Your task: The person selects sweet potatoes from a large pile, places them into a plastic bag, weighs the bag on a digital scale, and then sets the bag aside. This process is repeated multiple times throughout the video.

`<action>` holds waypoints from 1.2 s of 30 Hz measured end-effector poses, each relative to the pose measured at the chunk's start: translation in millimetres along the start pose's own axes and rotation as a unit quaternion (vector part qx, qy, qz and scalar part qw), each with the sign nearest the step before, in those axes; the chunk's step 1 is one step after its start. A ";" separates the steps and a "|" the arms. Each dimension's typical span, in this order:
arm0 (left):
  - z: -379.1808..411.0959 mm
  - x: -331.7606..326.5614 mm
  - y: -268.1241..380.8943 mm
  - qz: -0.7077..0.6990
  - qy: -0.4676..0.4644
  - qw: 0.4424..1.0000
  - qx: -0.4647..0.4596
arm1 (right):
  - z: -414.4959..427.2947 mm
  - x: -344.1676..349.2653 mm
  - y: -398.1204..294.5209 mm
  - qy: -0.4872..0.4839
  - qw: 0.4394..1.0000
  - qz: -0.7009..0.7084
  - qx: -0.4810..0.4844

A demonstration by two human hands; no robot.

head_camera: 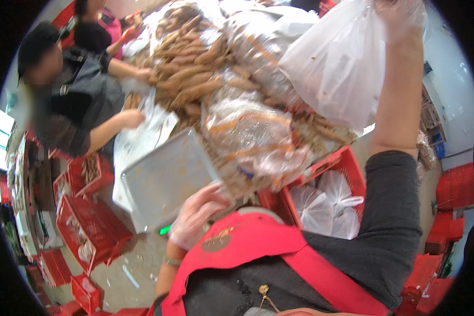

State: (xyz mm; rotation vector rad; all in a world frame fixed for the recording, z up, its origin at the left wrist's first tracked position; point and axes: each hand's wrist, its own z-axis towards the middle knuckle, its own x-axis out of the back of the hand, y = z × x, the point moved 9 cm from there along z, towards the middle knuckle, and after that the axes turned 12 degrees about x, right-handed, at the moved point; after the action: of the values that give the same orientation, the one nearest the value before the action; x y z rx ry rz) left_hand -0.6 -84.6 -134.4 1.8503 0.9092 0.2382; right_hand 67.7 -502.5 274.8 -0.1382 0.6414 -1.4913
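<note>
At the lower middle my left hand (201,213), in a clear thin glove, grips the near corner of a shallow metal tray (173,173), which is tilted and bears a few specks. My right hand (397,17) is raised at the upper right, blurred, and closed on the top of a translucent white plastic bag (339,67) that hangs beside my forearm. Between my arms, crumpled clear plastic bags with orange stripes (249,134) lie on a table. Behind them a heap of long brown root vegetables (193,67) covers much of the table.
Below the table edge, a red plastic crate (353,173) holds knotted white bags (328,209). At the left a co-worker (83,98) handles a white bag (142,134); another person (98,31) stands farther back. Red crates (91,229) stand on the floor at the left.
</note>
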 end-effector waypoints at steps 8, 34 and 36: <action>-61.6 -16.5 -47.7 0.121 -0.246 0.962 0.013 | -172.4 -145.9 68.7 0.026 0.915 0.275 -0.295; -172.2 134.3 56.8 0.316 0.293 0.819 -0.379 | -344.1 -375.4 124.3 -0.426 0.878 -0.160 -0.149; -155.9 115.8 63.8 0.381 0.290 0.798 -0.366 | -342.6 -363.2 120.4 -0.412 0.887 -0.163 -0.130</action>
State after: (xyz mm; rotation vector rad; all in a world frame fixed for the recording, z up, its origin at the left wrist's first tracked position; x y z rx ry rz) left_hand 27.1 91.5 -34.4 1.2880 0.2834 1.5061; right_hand 29.2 -43.4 47.8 -1.0738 0.1112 -1.4778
